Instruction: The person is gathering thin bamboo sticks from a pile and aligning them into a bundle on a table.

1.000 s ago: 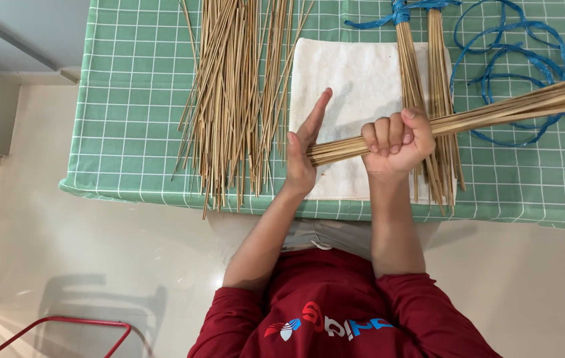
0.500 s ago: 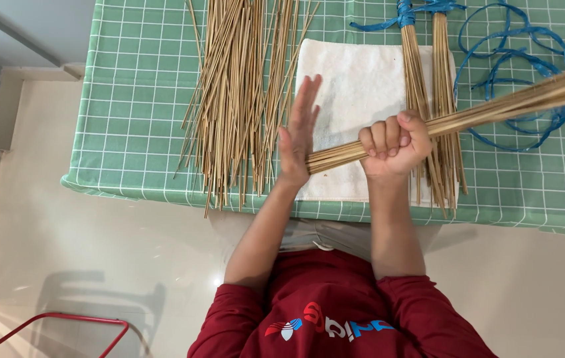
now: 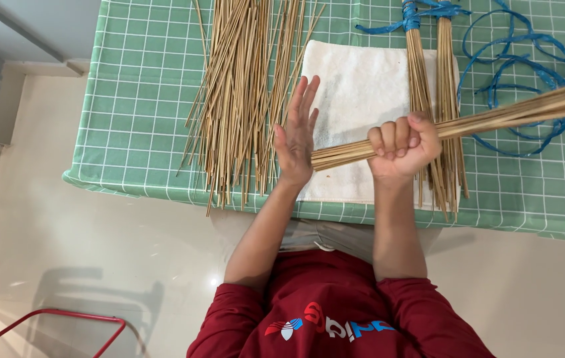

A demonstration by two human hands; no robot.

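Right hand (image 3: 402,142) fist closed round stick bundle (image 3: 494,118), held level above white cloth (image 3: 362,86). Left hand (image 3: 297,132) open, palm flat against bundle's cut ends, likely to square them flush. Loose sticks (image 3: 242,93) lie left on surface (image 3: 143,79), within reach.

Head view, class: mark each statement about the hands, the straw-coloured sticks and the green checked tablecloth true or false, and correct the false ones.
1. The right hand grips a bundle of thin straw-coloured sticks. True.
2. The left hand is a closed fist. False: its palm is flat and open against the bundle's cut ends.
3. A white cloth lies on the green checked tablecloth. True.
4. The cord on the table is red. False: it is blue.
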